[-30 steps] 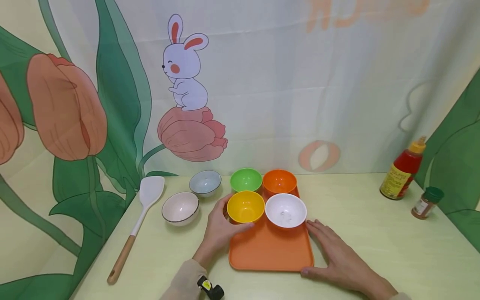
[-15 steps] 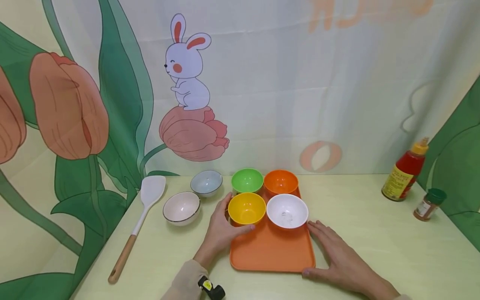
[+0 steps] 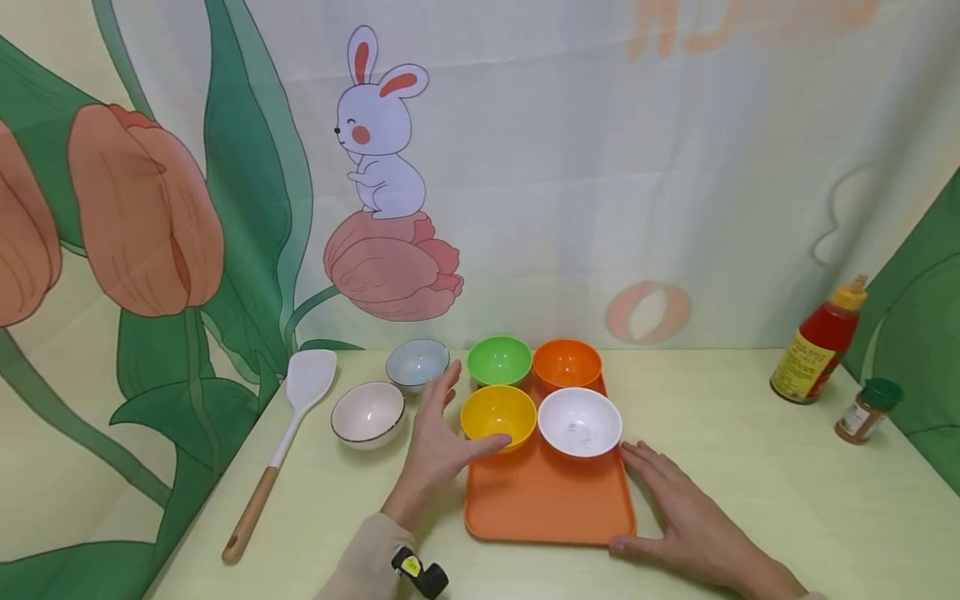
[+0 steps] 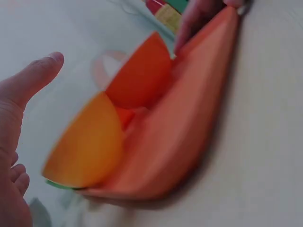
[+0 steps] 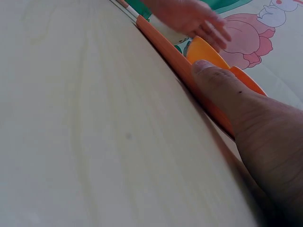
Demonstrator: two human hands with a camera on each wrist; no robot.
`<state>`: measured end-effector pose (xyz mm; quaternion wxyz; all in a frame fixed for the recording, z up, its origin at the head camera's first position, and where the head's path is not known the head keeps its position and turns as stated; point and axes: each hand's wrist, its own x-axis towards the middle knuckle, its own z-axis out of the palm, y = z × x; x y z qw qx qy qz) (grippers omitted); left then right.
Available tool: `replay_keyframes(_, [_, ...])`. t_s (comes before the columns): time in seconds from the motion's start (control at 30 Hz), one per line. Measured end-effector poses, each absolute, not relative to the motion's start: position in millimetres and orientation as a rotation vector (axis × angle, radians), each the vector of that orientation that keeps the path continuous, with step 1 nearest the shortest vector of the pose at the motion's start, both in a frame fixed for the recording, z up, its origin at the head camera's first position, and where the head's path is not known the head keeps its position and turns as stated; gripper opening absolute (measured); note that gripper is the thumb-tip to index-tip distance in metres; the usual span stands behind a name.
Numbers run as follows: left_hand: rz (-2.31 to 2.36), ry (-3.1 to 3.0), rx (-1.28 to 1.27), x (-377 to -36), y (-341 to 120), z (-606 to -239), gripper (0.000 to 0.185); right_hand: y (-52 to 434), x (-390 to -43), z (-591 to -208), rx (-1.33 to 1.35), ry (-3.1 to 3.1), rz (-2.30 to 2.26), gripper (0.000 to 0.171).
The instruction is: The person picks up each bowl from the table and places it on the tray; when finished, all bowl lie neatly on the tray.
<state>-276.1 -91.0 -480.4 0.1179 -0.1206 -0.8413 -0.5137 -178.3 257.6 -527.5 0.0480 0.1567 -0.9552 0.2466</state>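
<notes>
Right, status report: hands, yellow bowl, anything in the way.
Left hand open, thumb touching yellow bowl. Right hand open, flat against tray edge. Bowl on tray, beside white bowl.

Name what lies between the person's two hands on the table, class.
In the head view, the orange tray lies between the left hand and right hand, carrying the yellow bowl and white bowl nearest them.

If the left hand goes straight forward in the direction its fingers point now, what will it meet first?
Probably the green bowl, or the gap between it and the pale blue bowl. The left hand points up and away beside the yellow bowl; depth is unclear.
</notes>
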Motion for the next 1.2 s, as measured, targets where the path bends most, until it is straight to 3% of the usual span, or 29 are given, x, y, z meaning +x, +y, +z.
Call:
replay_keyframes(0.23, [-1.433,-2.246,-0.510,-275,-110,-442,0.114,259,-179,-528,0.489,-2.908,0.761,0.120])
replay_keyframes(0.57, [-1.345,-2.169,-0.476,-274,-144,-421,0.106,260,-178,-528,0.495,-2.896,0.766,0.121])
replay_keyframes(0.83, [-1.355,-2.157,-0.398,-281,-175,-423,0.102,260,-179,-528,0.486,-2.907,0.748,0.121])
replay_keyframes(1.2, [-1.277,-2.324,-0.248,-291,-198,-447,0.110,257,-178,-528,0.470,-2.912,0.745,0.122])
